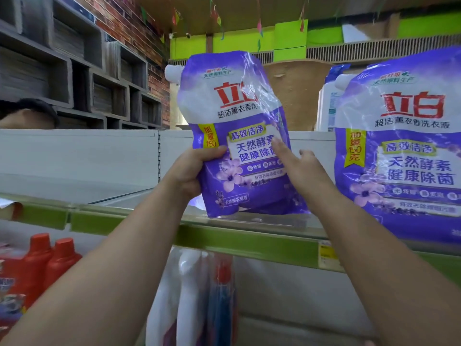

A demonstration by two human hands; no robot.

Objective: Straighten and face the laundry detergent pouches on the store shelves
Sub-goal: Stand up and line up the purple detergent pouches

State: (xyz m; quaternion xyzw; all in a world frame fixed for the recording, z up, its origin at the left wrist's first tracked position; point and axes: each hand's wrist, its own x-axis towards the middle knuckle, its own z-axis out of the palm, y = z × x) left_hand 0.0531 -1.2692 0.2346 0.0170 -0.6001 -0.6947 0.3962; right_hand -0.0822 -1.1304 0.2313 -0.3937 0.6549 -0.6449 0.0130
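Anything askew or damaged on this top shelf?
Yes: the held pouch leans left and its film is creased, while the neighbouring pouch stands straighter. Left hand grips it; right hand touches its front.

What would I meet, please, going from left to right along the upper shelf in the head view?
Left hand gripping the held pouch's edge → held purple pouch standing tilted on the shelf → right hand with fingers on its front → white bottle behind → second purple pouch.

Left hand (192,168) grips purple pouch (234,126) upright on shelf (249,236); right hand (303,168) fingers straight against its front; second pouch (404,146) right of hands.
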